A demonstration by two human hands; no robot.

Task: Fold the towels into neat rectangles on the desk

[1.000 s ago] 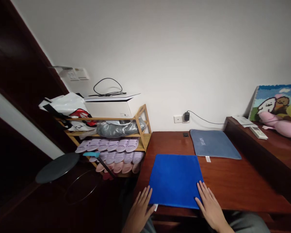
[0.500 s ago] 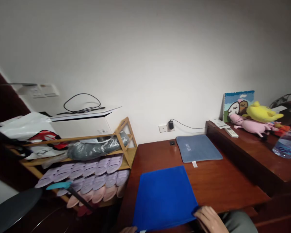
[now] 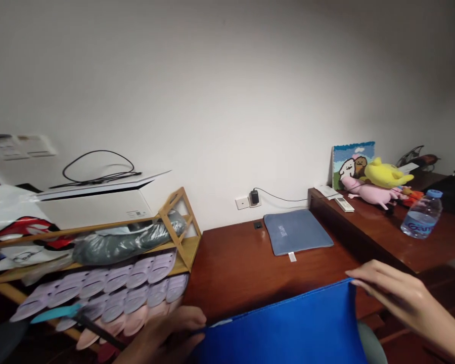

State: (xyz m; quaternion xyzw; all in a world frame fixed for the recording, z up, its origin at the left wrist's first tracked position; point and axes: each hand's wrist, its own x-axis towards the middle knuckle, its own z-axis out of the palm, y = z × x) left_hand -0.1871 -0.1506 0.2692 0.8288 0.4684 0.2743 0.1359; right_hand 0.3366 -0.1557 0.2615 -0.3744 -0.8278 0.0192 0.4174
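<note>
A bright blue square cloth mat (image 3: 284, 328) hangs between my two hands, its upper edge lifted off the table and its lower part running out of the frame. My right hand (image 3: 396, 290) pinches the upper right corner between thumb and fingers. At the upper left corner, my left hand (image 3: 172, 328) grips the same edge, with its fingertips slightly blurred. A bit of white tag (image 3: 223, 322) shows along that edge near the left hand. Farther back on the wooden table (image 3: 227, 258) lies a grey-blue mat (image 3: 298, 231) with pale lettering and a white tag.
A shoe rack (image 3: 184, 237) on the left holds slippers (image 3: 117, 278), a white box (image 3: 94, 207) and a bagged item. On the raised surface at right are a water bottle (image 3: 422, 215), plush toys (image 3: 387, 174), a remote (image 3: 344, 204) and a picture (image 3: 352, 162). A plugged-in charger (image 3: 254, 196) is on the wall.
My hands went from lying flat at the blue mat's near corners to gripping it and lifting that edge off the table. The view has turned to the right, bringing the water bottle in.
</note>
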